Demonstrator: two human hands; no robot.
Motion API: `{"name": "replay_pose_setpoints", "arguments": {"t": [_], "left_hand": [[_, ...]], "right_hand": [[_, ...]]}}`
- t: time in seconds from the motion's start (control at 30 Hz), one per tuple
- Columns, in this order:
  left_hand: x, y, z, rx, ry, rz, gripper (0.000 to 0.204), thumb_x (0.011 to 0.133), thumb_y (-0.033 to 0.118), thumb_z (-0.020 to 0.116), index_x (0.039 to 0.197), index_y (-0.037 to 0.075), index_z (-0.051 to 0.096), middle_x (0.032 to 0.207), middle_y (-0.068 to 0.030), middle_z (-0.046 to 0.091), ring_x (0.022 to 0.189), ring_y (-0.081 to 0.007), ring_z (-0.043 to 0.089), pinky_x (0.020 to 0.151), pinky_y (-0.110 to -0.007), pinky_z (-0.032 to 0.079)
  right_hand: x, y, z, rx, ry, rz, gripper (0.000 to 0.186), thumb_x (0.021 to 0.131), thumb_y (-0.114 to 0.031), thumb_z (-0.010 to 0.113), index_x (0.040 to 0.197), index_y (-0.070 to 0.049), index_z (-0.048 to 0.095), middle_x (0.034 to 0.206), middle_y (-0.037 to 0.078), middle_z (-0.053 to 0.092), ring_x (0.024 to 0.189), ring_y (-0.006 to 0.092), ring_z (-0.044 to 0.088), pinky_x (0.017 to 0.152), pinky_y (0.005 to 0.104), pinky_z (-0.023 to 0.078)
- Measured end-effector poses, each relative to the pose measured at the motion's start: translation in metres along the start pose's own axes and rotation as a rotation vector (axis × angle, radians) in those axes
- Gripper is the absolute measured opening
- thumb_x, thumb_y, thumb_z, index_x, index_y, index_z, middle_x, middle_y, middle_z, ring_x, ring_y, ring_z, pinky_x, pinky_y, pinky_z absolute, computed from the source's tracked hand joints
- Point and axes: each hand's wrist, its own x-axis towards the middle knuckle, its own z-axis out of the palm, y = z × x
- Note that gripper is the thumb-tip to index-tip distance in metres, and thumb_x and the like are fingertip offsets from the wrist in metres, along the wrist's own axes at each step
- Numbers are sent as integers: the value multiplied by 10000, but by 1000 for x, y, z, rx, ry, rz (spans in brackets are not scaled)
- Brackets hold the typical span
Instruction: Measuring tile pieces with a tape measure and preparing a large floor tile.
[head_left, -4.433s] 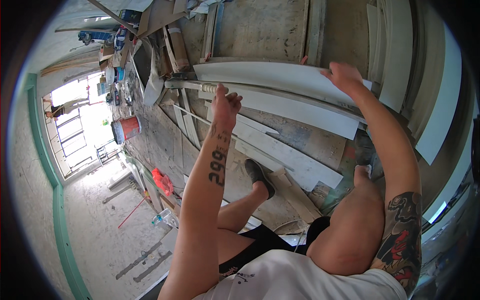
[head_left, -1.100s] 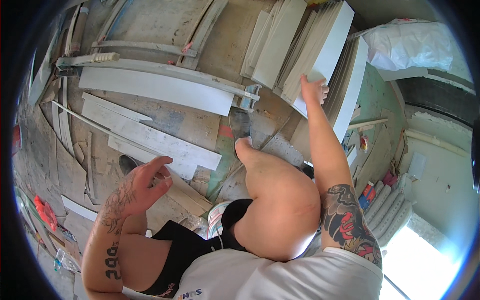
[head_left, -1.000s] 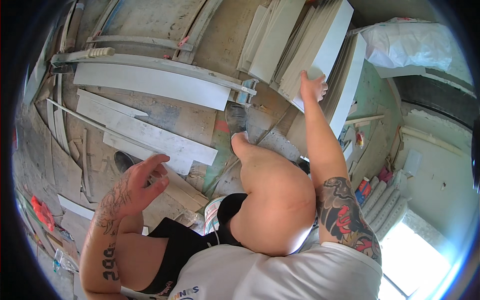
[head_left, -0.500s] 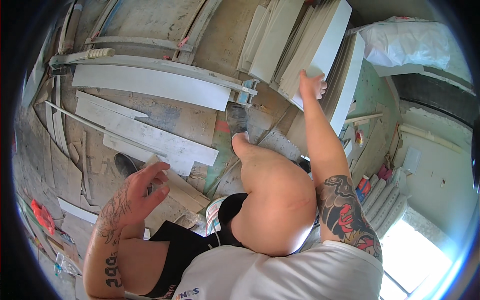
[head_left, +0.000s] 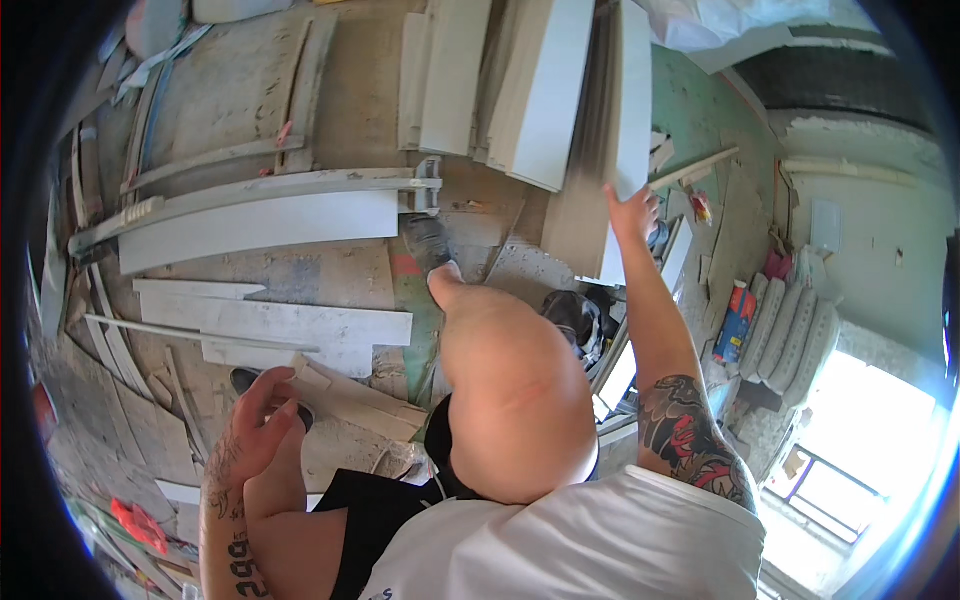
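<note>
At the board stack's (head_left: 560,90) edge, right hand (head_left: 632,212) touches.

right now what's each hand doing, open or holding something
Left hand: loosely curled, holding nothing, hovering above the knee.
Right hand: reaching out to the upright white board, fingers on its lower edge; a firm grip cannot be told.

Two hands – left hand (head_left: 262,420), right hand (head_left: 633,210). Leaning white boards (head_left: 548,90) – about four, the stack blurs at the right edge. Flat white boards on floor (head_left: 262,228) – three clear ones. One long metal rail (head_left: 250,188). One orange tube (head_left: 735,318). One stack of grey sacks (head_left: 790,335), count unclear. Two shoes (head_left: 430,240) visible.
</note>
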Motion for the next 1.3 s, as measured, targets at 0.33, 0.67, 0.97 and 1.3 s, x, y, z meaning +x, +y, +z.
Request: {"name": "replay_pose_setpoints", "arguments": {"t": [0.33,0.67,0.97,1.3], "left_hand": [[20,-18,17,169,33,-11,332,848,94,505,1169,17,464,882,-130,604,816,-208,596,744,-309,480],[16,-14,20,251,33,-22,339,851,87,503,1178,10,458,886,-139,613,805,-211,603,734,-312,482],[12,-13,7,214,67,49,369,843,114,522,1190,8,455,898,-147,611,817,-239,611,736,-325,484],[-18,6,-18,334,160,156,431,859,250,534,1201,1,450,1015,-198,586,972,-316,568,841,-376,448]], "right_hand": [[-34,20,24,80,-14,177,857,691,-525,647,1347,-114,278,1299,198,354,1190,401,355,939,527,318],[-33,19,17,90,-52,190,853,700,-526,624,1354,-105,275,1324,213,333,1192,389,358,940,520,310],[-23,28,36,86,-100,119,855,735,-606,555,1363,-104,264,1333,234,313,1202,406,351,940,563,305],[-17,-74,-101,596,186,-719,334,797,-95,591,1123,-39,540,1048,123,573,937,282,563,823,375,457]]}}
